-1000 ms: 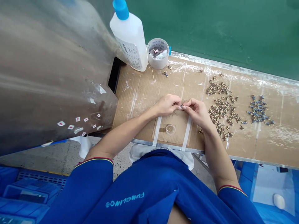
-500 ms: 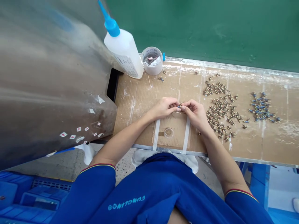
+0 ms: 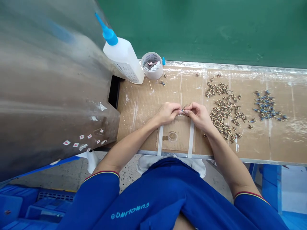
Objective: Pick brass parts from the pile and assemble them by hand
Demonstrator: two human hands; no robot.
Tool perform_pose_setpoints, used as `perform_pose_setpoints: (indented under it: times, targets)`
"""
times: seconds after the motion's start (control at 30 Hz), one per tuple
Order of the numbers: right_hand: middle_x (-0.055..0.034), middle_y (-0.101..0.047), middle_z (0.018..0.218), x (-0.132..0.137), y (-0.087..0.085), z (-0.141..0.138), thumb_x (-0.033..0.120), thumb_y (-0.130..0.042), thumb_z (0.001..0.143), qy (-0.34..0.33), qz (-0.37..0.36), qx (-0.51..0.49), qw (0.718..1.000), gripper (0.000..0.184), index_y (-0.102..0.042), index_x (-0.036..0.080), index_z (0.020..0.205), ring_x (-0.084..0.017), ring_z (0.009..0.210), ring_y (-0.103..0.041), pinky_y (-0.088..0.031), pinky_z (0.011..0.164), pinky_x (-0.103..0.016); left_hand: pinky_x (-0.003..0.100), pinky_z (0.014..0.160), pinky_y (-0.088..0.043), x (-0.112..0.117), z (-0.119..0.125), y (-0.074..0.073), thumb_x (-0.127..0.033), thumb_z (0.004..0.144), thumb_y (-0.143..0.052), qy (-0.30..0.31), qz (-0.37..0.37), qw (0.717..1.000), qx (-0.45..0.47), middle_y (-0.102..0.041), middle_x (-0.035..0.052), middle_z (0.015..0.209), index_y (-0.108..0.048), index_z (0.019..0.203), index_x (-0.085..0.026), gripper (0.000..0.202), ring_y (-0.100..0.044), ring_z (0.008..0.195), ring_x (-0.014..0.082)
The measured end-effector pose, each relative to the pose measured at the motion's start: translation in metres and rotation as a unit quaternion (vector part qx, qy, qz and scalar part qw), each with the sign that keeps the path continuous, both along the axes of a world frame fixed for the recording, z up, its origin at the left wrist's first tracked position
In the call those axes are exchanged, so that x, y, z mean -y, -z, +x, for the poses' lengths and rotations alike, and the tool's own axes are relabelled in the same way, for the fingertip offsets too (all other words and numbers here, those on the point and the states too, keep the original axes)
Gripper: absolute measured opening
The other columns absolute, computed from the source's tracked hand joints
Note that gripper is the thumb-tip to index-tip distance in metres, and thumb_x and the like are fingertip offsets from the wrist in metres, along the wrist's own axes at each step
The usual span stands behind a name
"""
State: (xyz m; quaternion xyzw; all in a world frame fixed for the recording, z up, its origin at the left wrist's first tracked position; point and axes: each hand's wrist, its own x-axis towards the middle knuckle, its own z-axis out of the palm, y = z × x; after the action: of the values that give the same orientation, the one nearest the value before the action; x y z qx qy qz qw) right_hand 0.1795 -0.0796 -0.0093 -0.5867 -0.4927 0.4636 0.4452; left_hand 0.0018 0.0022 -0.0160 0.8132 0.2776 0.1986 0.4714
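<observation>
My left hand (image 3: 168,113) and my right hand (image 3: 198,114) meet fingertip to fingertip above a cardboard-covered bench (image 3: 139,105). Both pinch one small metal part (image 3: 182,110) between them; it is too small to make out in detail. Just below the hands a small clear round dish (image 3: 172,136) sits on a taped cardboard patch. To the right of my right hand lies a heap of small brass-coloured parts (image 3: 225,111), and further right a smaller heap of blue-tipped parts (image 3: 266,105).
A white squeeze bottle with a blue nozzle (image 3: 121,57) and a tape roll holding scraps (image 3: 152,66) stand at the back left. A large clear plastic sheet (image 3: 48,80) fills the left. A green wall runs behind the bench. Blue crates (image 3: 21,204) sit on the floor.
The hands stay pinched together on the small part, only shifting slightly. The view has tilted up and drifted, so the bottle and bench sit lower and further left in the picture.
</observation>
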Motion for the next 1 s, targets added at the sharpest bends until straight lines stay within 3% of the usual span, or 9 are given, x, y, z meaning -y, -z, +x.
perform_pose_setpoints:
  times: [0.4, 0.6, 0.77, 0.87, 0.93, 1.0]
  targets:
    - [-0.0019, -0.070, 0.074, 0.003, 0.003, -0.005, 0.050, -0.074, 0.085, -0.003, 0.003, 0.026, 1.000, 0.031, -0.058, 0.025, 0.076, -0.019, 0.072, -0.066, -0.057, 0.075, -0.037, 0.026, 0.062, -0.031, 0.000, 0.002, -0.003, -0.022, 0.084, -0.056, -0.002, -0.018, 0.999, -0.027, -0.055, -0.0010, 0.060, -0.060, 0.066, -0.016, 0.020, -0.044, 0.059, 0.0116]
    - [-0.0019, -0.073, 0.073, 0.001, 0.005, -0.004, 0.058, -0.076, 0.082, 0.006, -0.006, 0.005, 1.000, 0.037, -0.059, 0.025, 0.077, -0.019, 0.072, -0.069, -0.057, 0.073, -0.036, 0.025, 0.061, -0.032, -0.001, -0.001, -0.005, -0.021, 0.085, -0.057, 0.000, -0.016, 1.000, -0.023, -0.054, -0.0019, 0.059, -0.062, 0.067, -0.015, 0.019, -0.045, 0.060, 0.0110]
    - [-0.0013, -0.071, 0.070, -0.005, 0.005, -0.008, 0.060, -0.078, 0.078, 0.003, -0.006, -0.038, 0.999, 0.041, -0.058, 0.024, 0.078, -0.018, 0.069, -0.068, -0.057, 0.070, -0.033, 0.023, 0.064, -0.039, -0.009, -0.001, -0.008, -0.029, 0.088, -0.060, 0.008, -0.048, 0.998, -0.030, -0.066, 0.0007, 0.068, -0.070, 0.080, -0.013, 0.020, -0.054, 0.063, 0.0112]
    - [-0.0015, -0.072, 0.073, -0.006, -0.003, -0.004, 0.053, -0.077, 0.079, 0.011, 0.009, -0.043, 0.999, 0.035, -0.058, 0.023, 0.078, -0.016, 0.070, -0.068, -0.057, 0.070, -0.032, 0.026, 0.069, -0.050, -0.004, -0.009, -0.028, -0.038, 0.084, -0.067, -0.025, -0.072, 0.996, -0.039, -0.076, 0.0063, 0.085, -0.074, 0.102, -0.012, 0.033, -0.066, 0.073, 0.0157]
    - [-0.0018, -0.072, 0.075, -0.001, -0.010, 0.013, 0.048, -0.074, 0.082, 0.038, 0.038, -0.027, 0.998, 0.029, -0.060, 0.023, 0.080, -0.016, 0.072, -0.068, -0.057, 0.072, -0.033, 0.030, 0.077, -0.056, 0.013, -0.029, -0.056, -0.041, 0.083, -0.069, -0.083, -0.032, 0.996, -0.031, -0.079, 0.0090, 0.098, -0.074, 0.109, -0.015, 0.038, -0.072, 0.087, 0.0204]
    - [-0.0021, -0.073, 0.078, 0.012, -0.016, 0.045, 0.045, -0.072, 0.083, 0.108, 0.082, 0.027, 0.990, 0.024, -0.063, 0.023, 0.080, -0.017, 0.074, -0.067, -0.057, 0.075, -0.033, 0.032, 0.078, -0.060, 0.040, -0.062, -0.091, -0.046, 0.092, -0.065, -0.120, -0.010, 0.993, -0.009, -0.080, 0.0080, 0.104, -0.074, 0.113, -0.020, 0.034, -0.075, 0.092, 0.0217]
